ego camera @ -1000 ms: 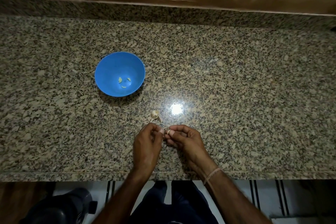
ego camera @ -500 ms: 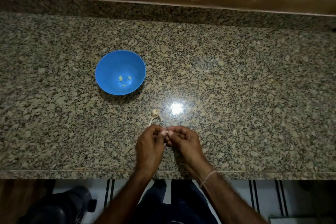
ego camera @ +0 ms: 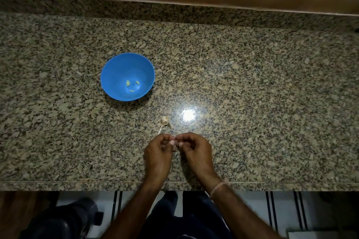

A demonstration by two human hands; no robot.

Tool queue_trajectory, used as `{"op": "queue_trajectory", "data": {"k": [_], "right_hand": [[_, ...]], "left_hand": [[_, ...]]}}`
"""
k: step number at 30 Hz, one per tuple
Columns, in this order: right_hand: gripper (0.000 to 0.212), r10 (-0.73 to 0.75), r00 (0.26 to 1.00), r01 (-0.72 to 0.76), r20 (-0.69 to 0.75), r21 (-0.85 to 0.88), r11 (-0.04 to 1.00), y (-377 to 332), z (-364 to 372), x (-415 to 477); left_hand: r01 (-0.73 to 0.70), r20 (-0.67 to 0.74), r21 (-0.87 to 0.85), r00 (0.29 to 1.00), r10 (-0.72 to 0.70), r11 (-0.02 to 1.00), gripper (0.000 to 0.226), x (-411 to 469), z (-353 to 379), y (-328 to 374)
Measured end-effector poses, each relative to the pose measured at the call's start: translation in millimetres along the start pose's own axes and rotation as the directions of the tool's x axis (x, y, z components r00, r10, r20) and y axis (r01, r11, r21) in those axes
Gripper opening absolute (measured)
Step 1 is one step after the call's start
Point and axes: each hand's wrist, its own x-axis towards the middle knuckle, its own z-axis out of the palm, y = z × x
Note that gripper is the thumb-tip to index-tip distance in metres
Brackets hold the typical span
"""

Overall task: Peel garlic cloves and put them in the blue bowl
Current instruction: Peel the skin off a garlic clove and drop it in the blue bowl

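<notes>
While both hands work at the near edge of the granite counter [ego camera: 252, 103], the blue bowl [ego camera: 110, 68] sits well apart from them, at about ten o'clock from the fingertips. Three pale peeled cloves [ego camera: 132, 86] lie on its floor.

Just beyond the hands, at about eleven o'clock, the rest of the garlic head [ego camera: 164, 120] lies on the stone with a dry stalk trailing toward the person.

The left hand [ego camera: 158, 153] has its fingers curled and pinches one side of a small garlic clove [ego camera: 175, 143]. Only a pale sliver of the clove shows between the fingertips, so how much skin is left on it cannot be told. The right hand [ego camera: 194, 151] is curled the same way and pinches the other side, so the two hands meet on the clove. A thin thread band [ego camera: 218, 188] circles the right wrist.

I judge the clove to be very light, firm inside and wrapped in brittle, papery skin. Once bare, it is likely smooth and a little tacky, and easy to fumble. The best hold looks to be on the flat sides with one hand, while a nail of the other lifts the skin at the root end.

No brand, label or readable writing shows anywhere.
</notes>
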Motion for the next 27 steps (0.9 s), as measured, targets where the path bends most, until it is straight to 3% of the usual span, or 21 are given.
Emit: {"op": "queue_trajectory", "data": {"k": [4, 6, 10, 18, 22, 24, 27], "right_hand": [[0.024, -0.020, 0.999, 0.020, -0.043, -0.009, 1.000, 6, -4, -2], [0.024, -0.107, 0.991, 0.099, -0.081, -0.102, 0.990, 11, -13, 1], [0.017, -0.334, 0.941, 0.326, 0.060, -0.433, 0.840, 17, -20, 4], [0.012, -0.373, 0.910, 0.385, 0.178, -0.695, 0.607, 5, -9, 7], [0.018, -0.382, 0.897, 0.406, 0.222, -0.756, 0.514, 6, -10, 10], [0.018, -0.388, 0.898, 0.412, 0.206, -0.701, 0.582, 7, -11, 9], [0.018, -0.273, 0.957, 0.291, 0.102, -0.310, 0.905, 3, -18, 7]], "left_hand": [[-0.014, -0.011, 0.012, 1.000, 0.014, 1.000, 0.015, -2, 0, 0], [-0.034, -0.024, 0.021, 0.999, 0.034, 0.999, 0.014, -5, -3, 3], [-0.071, -0.040, 0.048, 0.997, 0.073, 0.996, 0.014, -6, -5, 3], [-0.145, -0.004, 0.189, 0.989, 0.149, 0.971, 0.023, -7, -5, 3], [-0.188, 0.006, 0.253, 0.981, 0.193, 0.949, 0.011, -8, -6, 6], [-0.205, 0.006, 0.274, 0.977, 0.212, 0.939, 0.010, -7, -5, 5], [-0.232, 0.049, 0.148, 0.973, 0.228, 0.961, 0.028, -7, -4, 9]]}}
